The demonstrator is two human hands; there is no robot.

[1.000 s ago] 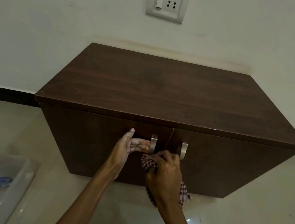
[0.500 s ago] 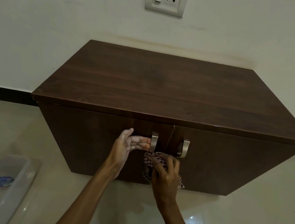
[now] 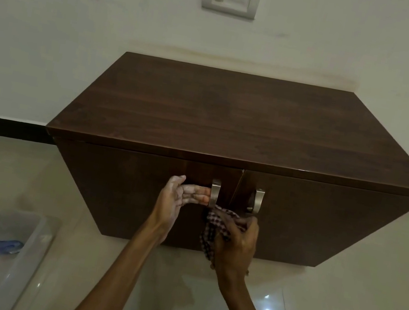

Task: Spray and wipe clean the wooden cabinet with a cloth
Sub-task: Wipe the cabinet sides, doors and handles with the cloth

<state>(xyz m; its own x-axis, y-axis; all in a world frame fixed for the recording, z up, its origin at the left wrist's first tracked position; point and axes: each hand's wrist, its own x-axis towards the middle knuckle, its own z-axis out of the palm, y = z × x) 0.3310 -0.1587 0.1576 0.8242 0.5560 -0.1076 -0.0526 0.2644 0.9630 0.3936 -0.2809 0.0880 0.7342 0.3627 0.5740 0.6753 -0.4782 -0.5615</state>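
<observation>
Left hand (image 3: 176, 199) grips the left handle (image 3: 214, 193); right hand (image 3: 237, 242) clutches cloth (image 3: 215, 227) at the cabinet (image 3: 231, 121) front. Risk: pulling swings the door into the cloth.

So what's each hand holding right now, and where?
Right hand grips the bunched middle of the checked cloth. Left hand's fingers hook behind the left door's silver metal handle.

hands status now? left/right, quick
Left hand: fingers hooked on the left door handle.
Right hand: closed on the checkered cloth, against the cabinet front.
</observation>
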